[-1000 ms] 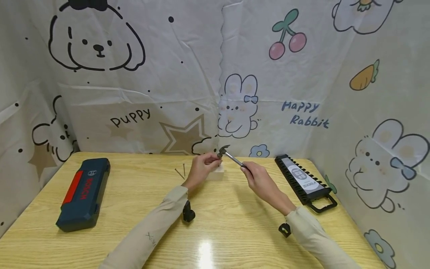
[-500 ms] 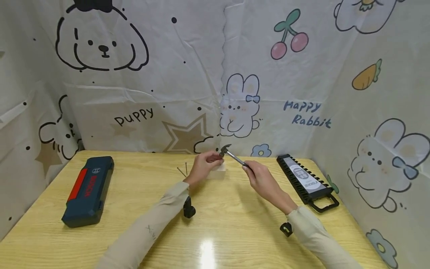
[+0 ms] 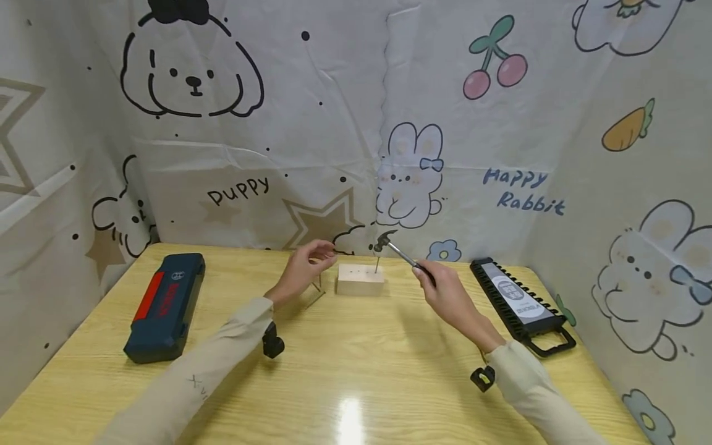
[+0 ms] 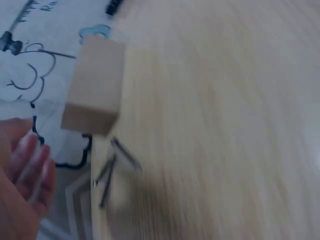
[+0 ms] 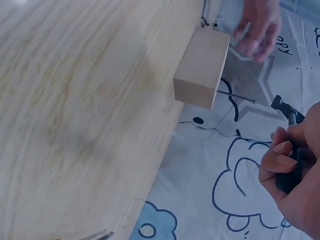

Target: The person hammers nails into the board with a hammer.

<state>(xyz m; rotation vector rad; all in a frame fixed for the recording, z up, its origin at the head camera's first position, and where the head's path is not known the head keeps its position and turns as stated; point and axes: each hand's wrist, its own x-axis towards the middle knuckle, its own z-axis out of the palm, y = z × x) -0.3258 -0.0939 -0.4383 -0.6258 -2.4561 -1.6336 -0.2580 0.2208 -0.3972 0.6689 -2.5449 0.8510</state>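
Observation:
My right hand point(image 3: 450, 296) grips the dark handle of a small claw hammer point(image 3: 396, 250), its head just above a nail point(image 3: 377, 264). That nail stands upright near the right end of a pale wooden block point(image 3: 360, 285). Left of the block, my left hand point(image 3: 303, 269) holds nothing, its fingers loosely bent. Loose nails point(image 4: 114, 165) lie on the table beside the block in the left wrist view. In the right wrist view the standing nail point(image 5: 237, 97) sticks out of the block point(image 5: 200, 65), apart from the hammer head point(image 5: 284, 106).
A blue and red Bosch case point(image 3: 167, 309) lies at the left of the wooden table point(image 3: 356, 358). On the right is a black rack point(image 3: 514, 303) with a handle. Printed cloth point(image 3: 334, 123) hangs behind and at the sides. More metal pieces point(image 5: 97, 235) show at the right wrist view's lower edge.
My left hand has left the nail and moved left, uncovering the block and the standing nail. My right hand still grips the hammer. The head view has shifted slightly.

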